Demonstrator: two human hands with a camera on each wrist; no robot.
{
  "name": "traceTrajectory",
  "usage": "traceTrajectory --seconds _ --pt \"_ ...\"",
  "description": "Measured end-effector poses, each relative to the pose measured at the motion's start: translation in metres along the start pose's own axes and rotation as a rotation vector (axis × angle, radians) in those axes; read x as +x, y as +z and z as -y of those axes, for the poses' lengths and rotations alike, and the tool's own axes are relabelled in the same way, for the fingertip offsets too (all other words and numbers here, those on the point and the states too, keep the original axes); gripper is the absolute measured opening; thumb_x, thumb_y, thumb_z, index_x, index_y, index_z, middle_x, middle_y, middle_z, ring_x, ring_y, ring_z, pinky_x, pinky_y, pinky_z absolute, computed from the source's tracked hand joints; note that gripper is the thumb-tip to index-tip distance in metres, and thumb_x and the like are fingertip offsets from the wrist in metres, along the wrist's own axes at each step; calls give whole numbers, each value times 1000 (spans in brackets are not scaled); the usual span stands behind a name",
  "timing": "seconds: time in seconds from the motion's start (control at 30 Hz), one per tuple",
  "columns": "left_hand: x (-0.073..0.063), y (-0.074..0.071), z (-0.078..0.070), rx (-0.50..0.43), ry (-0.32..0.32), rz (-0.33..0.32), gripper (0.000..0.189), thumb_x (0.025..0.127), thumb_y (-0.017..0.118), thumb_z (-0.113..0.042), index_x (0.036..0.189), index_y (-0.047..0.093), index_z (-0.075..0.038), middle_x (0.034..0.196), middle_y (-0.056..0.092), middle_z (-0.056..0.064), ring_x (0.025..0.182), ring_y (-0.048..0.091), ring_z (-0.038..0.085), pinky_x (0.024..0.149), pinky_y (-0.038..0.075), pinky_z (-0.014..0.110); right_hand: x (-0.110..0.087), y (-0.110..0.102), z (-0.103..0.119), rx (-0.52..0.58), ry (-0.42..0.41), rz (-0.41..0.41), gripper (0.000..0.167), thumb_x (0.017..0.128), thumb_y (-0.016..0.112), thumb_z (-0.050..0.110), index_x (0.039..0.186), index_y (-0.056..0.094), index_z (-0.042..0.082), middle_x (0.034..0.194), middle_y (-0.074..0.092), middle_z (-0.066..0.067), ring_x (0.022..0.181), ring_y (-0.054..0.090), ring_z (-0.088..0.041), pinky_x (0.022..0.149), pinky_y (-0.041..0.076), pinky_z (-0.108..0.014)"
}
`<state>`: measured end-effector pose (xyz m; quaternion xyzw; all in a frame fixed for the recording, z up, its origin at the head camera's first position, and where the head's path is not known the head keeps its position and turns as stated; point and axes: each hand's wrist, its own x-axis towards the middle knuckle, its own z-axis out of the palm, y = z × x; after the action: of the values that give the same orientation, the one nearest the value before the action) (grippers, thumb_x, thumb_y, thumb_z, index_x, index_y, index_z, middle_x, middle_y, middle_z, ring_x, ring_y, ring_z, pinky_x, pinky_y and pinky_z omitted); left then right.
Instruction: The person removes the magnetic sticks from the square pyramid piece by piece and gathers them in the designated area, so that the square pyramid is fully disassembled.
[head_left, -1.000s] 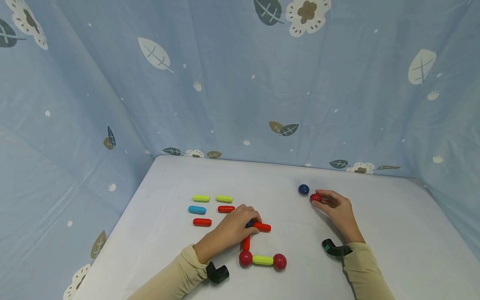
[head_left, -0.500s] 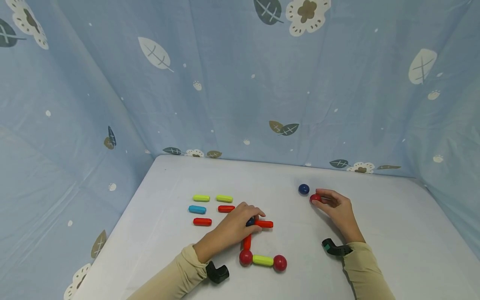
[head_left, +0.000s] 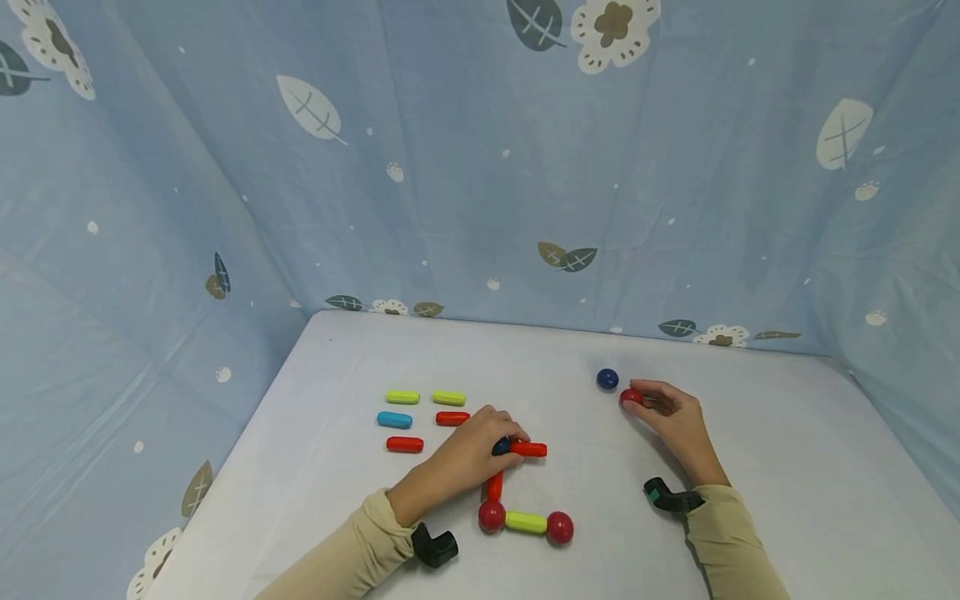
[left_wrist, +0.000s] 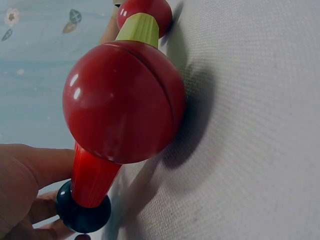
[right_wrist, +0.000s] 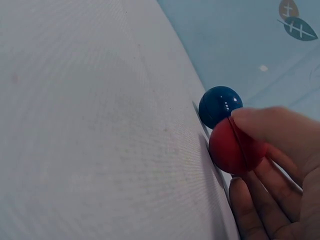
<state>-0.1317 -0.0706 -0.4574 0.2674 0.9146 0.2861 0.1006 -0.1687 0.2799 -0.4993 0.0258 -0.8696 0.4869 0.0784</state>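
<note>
In the head view my left hand (head_left: 471, 450) grips a dark blue ball (head_left: 501, 447) between thumb and fingers. One red rod (head_left: 529, 450) sticks out to the right from that ball. Another red rod (head_left: 495, 485) runs from it toward me to a red ball (head_left: 491, 516). A yellow-green rod (head_left: 526, 522) joins this to a second red ball (head_left: 559, 527). The left wrist view shows the near red ball (left_wrist: 122, 102) large in front. My right hand (head_left: 675, 425) pinches a loose red ball (right_wrist: 237, 147) at the right, beside a blue ball (right_wrist: 220, 106).
Left of the joined pieces lie loose rods: two yellow-green rods, including one at the back left (head_left: 402, 397), a light blue rod (head_left: 394, 420), and two red rods, one nearer me (head_left: 405, 445). A blue patterned cloth (head_left: 480, 167) hangs behind the white table (head_left: 345, 350).
Over the last second the red rod at the left hand has swung slightly away from me and to the right, with the blue ball shifting slightly. The right hand stays on its red ball.
</note>
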Motion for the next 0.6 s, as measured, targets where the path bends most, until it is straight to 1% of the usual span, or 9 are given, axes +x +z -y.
traceTrajectory --seconds 0.2,0.4,0.6 --pt "0 1 0 15 26 2 26 94 78 -26 119 75 -23 114 69 -5 105 52 8 85 51 22 0 -1 0 38 24 7 49 91 81 25 133 66 5 137 65 -18 101 59 14 87 47 -2" --pt "0 -1 0 15 40 -15 25 93 79 -26 117 75 -21 112 71 -7 105 52 9 84 51 21 -1 -2 1 48 40 14 51 91 82 26 135 66 6 138 64 -17 101 59 13 86 48 -3" --pt "0 0 1 -13 34 -31 21 93 79 -26 113 74 -22 109 70 -7 102 51 8 82 51 21 -1 -1 0 42 43 16 52 90 82 27 135 65 6 139 63 -17 103 59 14 87 47 -3"
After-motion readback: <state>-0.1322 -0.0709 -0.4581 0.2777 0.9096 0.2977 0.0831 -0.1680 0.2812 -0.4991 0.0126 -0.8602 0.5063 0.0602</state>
